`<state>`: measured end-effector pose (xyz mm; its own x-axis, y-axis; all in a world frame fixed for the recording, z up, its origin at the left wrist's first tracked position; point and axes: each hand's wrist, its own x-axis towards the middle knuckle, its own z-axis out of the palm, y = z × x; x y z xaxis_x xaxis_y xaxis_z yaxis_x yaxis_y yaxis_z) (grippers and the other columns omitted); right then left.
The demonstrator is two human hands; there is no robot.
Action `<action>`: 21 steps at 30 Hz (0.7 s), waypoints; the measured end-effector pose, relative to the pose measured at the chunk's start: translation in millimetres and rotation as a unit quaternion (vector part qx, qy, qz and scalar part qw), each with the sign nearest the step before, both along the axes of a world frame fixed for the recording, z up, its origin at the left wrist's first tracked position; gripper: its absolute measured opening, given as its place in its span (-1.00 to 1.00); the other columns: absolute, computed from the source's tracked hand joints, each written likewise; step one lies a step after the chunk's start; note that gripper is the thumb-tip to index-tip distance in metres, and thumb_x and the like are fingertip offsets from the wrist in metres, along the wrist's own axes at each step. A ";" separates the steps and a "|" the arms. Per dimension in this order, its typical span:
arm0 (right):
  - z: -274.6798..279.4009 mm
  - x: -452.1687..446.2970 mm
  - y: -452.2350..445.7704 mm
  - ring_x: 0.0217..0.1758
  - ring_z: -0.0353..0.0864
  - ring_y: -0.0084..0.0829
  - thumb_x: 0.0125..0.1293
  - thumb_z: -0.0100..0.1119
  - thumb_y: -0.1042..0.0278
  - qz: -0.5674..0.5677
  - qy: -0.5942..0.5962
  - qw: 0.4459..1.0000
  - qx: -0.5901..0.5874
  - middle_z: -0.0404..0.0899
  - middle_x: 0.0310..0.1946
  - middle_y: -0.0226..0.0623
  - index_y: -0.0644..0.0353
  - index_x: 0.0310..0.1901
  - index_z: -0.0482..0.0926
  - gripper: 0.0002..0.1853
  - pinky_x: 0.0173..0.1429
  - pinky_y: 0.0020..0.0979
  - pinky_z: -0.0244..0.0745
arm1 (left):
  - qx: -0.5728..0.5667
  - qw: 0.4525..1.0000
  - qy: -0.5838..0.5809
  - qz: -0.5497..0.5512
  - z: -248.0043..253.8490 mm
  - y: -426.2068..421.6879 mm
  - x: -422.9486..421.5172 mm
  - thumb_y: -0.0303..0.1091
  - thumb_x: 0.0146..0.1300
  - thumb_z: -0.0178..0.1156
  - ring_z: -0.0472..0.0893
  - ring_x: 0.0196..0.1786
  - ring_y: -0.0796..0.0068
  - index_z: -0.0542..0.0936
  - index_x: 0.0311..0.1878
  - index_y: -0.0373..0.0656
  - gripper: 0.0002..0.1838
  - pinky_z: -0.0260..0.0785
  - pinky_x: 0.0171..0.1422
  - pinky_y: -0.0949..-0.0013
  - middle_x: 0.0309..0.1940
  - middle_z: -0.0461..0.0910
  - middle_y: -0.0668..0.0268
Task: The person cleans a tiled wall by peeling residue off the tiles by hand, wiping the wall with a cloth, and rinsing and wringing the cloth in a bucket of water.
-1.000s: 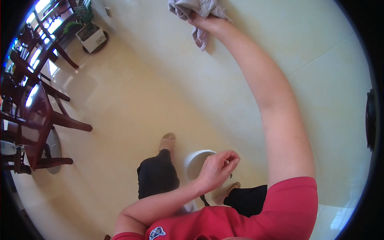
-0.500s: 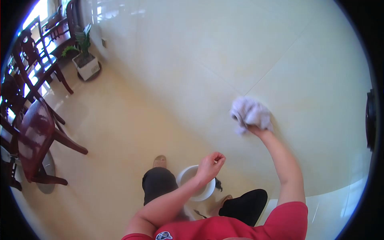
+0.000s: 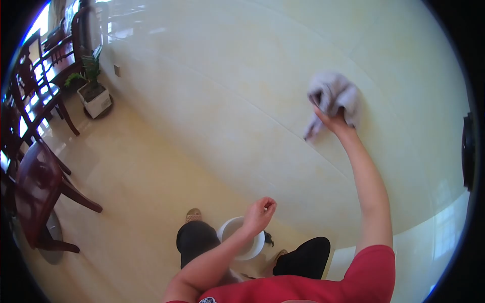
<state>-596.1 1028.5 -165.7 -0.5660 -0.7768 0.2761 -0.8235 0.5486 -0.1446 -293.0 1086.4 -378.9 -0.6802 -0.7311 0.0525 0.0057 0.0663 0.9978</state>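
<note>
My right hand point(image 3: 334, 120) is stretched out far ahead and closed on a pale lilac-grey cloth point(image 3: 336, 93). The cloth is bunched up against the glossy cream tiled wall point(image 3: 242, 65), and one loose end hangs to the left. Part of my fingers is hidden by it. My left hand point(image 3: 259, 216) is held over the rim of a white bucket point(image 3: 225, 228) between my legs. Its fingers are curled into a loose fist, with nothing visible in them.
Dark red wooden chairs point(image 3: 38, 182) stand along the left side. A plant in a white square pot point(image 3: 96, 105) sits near the wall, below a small socket plate point(image 3: 117, 70). A dark object point(image 3: 468, 151) juts in at the right edge.
My right hand has moved the cloth upward and a little right across the wall. My left hand stays curled near the bucket. The view has shifted slightly.
</note>
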 end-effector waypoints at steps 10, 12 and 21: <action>-0.6 103.5 -143.7 0.24 -0.04 -0.37 0.18 0.07 0.22 0.384 -0.012 0.923 -0.011 0.00 0.17 -0.26 0.17 0.19 0.05 -0.39 0.27 -0.37 0.00 | 0.071 0.997 0.027 -0.031 -13.7 -5.3 -19.2 -0.38 0.24 0.11 0.44 -0.48 0.69 0.54 -0.21 -0.20 -0.87 0.31 -0.41 0.58 -0.51 0.48 0.42; 10.0 100.9 -137.1 0.16 0.03 -0.37 0.17 0.06 0.26 0.389 0.005 0.921 -0.004 0.06 0.08 -0.26 0.17 0.12 0.12 -0.48 0.19 -0.36 0.06 | 0.098 0.995 0.017 -0.013 -10.7 -8.3 -24.8 -0.38 0.23 0.11 0.42 -0.52 0.70 0.53 -0.23 -0.20 -0.88 0.27 -0.46 0.60 -0.52 0.47 0.43; 106.1 48.5 16.0 -0.22 0.35 -0.34 0.13 -0.02 0.44 0.467 -0.129 0.874 -0.020 0.35 -0.30 -0.26 0.17 -0.19 0.43 -0.81 -0.14 -0.33 0.36 | 0.098 0.995 -0.001 -0.033 -35.8 2.5 -19.9 -0.36 0.23 0.12 0.41 -0.59 0.68 0.49 -0.30 -0.18 -0.90 0.26 -0.53 0.58 -0.54 0.44 0.42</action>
